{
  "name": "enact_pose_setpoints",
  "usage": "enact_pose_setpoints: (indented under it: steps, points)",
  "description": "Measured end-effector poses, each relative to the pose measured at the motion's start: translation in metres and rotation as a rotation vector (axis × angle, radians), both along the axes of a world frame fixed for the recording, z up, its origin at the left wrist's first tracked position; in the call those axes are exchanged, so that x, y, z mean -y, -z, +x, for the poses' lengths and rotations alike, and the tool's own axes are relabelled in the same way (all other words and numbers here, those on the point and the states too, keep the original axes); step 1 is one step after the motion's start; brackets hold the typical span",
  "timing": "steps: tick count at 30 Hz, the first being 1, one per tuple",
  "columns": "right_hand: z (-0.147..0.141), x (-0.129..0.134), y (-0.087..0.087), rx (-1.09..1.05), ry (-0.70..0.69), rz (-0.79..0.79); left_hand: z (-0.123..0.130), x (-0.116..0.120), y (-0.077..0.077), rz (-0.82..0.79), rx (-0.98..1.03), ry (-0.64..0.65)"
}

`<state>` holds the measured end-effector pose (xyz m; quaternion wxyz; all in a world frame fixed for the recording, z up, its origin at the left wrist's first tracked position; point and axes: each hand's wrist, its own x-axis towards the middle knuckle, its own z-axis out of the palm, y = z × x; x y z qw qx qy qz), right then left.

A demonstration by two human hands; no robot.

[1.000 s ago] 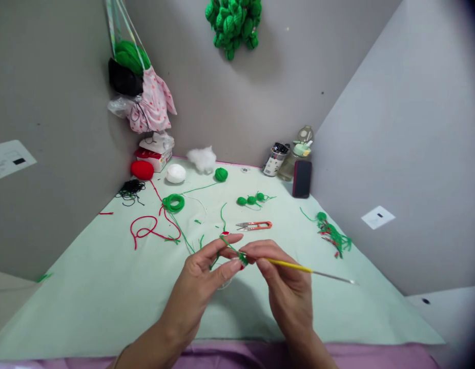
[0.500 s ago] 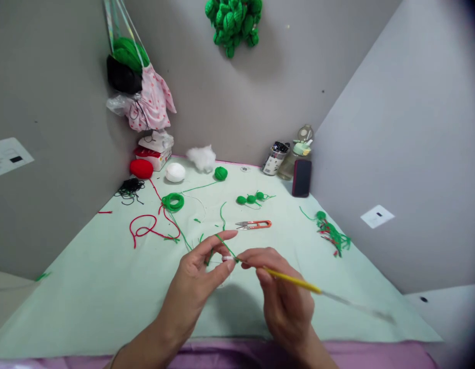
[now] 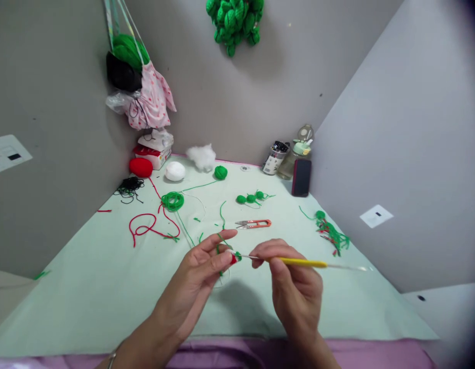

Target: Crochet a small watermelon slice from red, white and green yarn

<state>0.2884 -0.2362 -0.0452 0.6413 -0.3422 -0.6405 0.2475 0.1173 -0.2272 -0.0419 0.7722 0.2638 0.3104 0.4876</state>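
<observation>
Between thumb and fingers, my left hand (image 3: 201, 266) pinches a small crochet piece (image 3: 234, 257) in red, white and green. Green yarn (image 3: 223, 239) runs over its raised index finger. My right hand (image 3: 294, 282) grips a crochet hook (image 3: 302, 262) by its yellow handle. The hook's metal tip reaches to the green edge of the piece; whether it sits inside a stitch is too small to tell. Just beyond my hands lie orange thread snips (image 3: 256, 224). A loose coil of green yarn (image 3: 172, 201) rests farther left, its strand leading toward my left hand.
Along the back stand a red yarn ball (image 3: 141, 167), a white yarn ball (image 3: 174, 171), fluffy stuffing (image 3: 202, 157) and a green yarn ball (image 3: 221, 172). Small green crocheted balls (image 3: 251, 199) lie mid-table. A phone (image 3: 301, 178) leans at right, near green yarn scraps (image 3: 333, 236).
My right hand has drawn slightly right, and the hook has swung closer to level. The piece in my left hand has turned, so its red part shows.
</observation>
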Motion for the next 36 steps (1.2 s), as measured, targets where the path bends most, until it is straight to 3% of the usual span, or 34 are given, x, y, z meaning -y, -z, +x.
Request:
enact_pose_setpoints:
  steps: [2,5,8,11,15,18,24,26,28,32,35,36]
  points:
    - [-0.003,-0.001,-0.001,-0.025,-0.047,-0.041,0.001,0.002,-0.002,0.06,-0.072,-0.007]
    - [-0.007,0.0,0.002,0.099,-0.03,0.013,0.004,0.005,-0.003,0.11,-0.141,-0.015]
    - [-0.005,0.003,0.008,0.263,0.075,0.122,0.008,0.003,-0.003,0.07,-0.104,-0.05]
    - [0.001,0.004,0.011,0.409,0.136,0.231,0.009,-0.001,-0.001,0.0,0.006,0.005]
    - [0.007,0.002,0.005,0.114,0.099,0.026,0.004,-0.005,0.001,-0.058,0.06,0.012]
    - [0.003,-0.001,0.001,-0.098,-0.005,-0.108,0.003,-0.004,0.0,-0.005,-0.007,-0.025]
    - [-0.004,-0.004,0.003,-0.146,-0.096,-0.215,0.005,0.002,-0.002,0.16,-0.145,0.044]
    - [-0.001,-0.005,0.002,-0.234,-0.135,-0.278,-0.005,-0.004,-0.006,0.214,-0.219,0.032]
    - [0.003,-0.006,-0.001,-0.331,-0.18,-0.336,-0.027,-0.018,-0.012,0.257,-0.277,-0.08]
    - [0.011,-0.007,-0.008,-0.428,-0.238,-0.378,-0.095,-0.054,-0.025,0.426,-0.325,-0.269]
    - [0.014,-0.007,-0.008,-0.431,-0.221,-0.378,-0.136,-0.069,-0.032,0.43,-0.576,-0.481]
    - [0.014,-0.007,-0.008,-0.429,-0.213,-0.381,-0.142,-0.068,-0.034,0.416,-0.635,-0.481]
